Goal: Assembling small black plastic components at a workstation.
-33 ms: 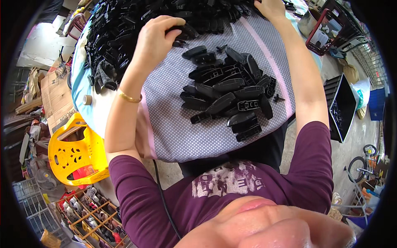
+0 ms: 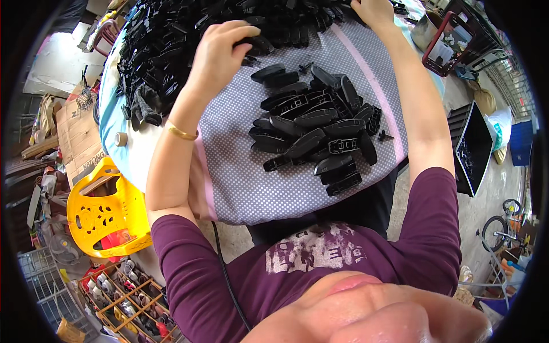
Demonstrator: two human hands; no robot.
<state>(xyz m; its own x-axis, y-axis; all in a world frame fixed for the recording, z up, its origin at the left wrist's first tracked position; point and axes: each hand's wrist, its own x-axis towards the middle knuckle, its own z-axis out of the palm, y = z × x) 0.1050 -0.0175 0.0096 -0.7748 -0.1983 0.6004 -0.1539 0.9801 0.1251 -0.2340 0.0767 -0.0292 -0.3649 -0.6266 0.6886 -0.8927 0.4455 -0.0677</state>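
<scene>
Head camera: sitting on the person's head, the left of a side-by-side fisheye pair, and looking steeply down toward the fingers (image 2: 234,28).
Face (image 2: 372,303): looming nearest the lens, filling the lower edge, on the body side of the fingers.
Purple shirt (image 2: 257,280): showing close up, between face and fingers.
Dotted cloth (image 2: 240,188): lying nearer the body than the fingers, being viewed from above.
Left hand (image 2: 217,54): appearing whole, high in the view.
Right hand (image 2: 374,14): running into the top edge.
Yellow chair (image 2: 94,214) and black crate (image 2: 472,148): standing farther off, left and right of the fingers, toward the dark round rim.
</scene>
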